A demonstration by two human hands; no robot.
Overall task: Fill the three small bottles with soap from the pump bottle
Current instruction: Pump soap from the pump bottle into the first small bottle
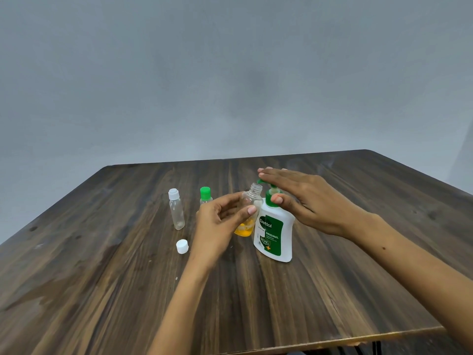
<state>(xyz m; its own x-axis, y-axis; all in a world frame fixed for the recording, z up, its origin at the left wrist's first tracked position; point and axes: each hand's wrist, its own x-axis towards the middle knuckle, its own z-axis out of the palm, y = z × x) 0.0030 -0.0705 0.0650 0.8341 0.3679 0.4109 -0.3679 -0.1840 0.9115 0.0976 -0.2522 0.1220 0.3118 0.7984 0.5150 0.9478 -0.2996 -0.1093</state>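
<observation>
Head view looks down on a dark wood-grain bench (256, 303) set against a plain grey wall (230, 73); its near edge runs along the bottom right, its far edge lies well behind the bottles, and broad bare wood opens to the left and toward the viewer. Near the middle stands the white pump bottle (275, 234) with a green label; what it contains cannot be seen through its opaque wall. The right hand (304, 201) lies flat on the green pump head (266, 185), fingers straight and together, thumb against the green collar. Just left of it, the left hand (220, 224) pinches an uncapped clear bottle (249, 211) between thumb and fingers, tilted with its open neck under the nozzle; yellow soap pools in its bottom. Farther left stands a clear bottle with a white cap (176, 210), apparently empty. Between them, partly hidden behind the left hand, is a green-capped bottle (205, 196). A loose white cap (182, 246) lies on the wood near the left wrist.
</observation>
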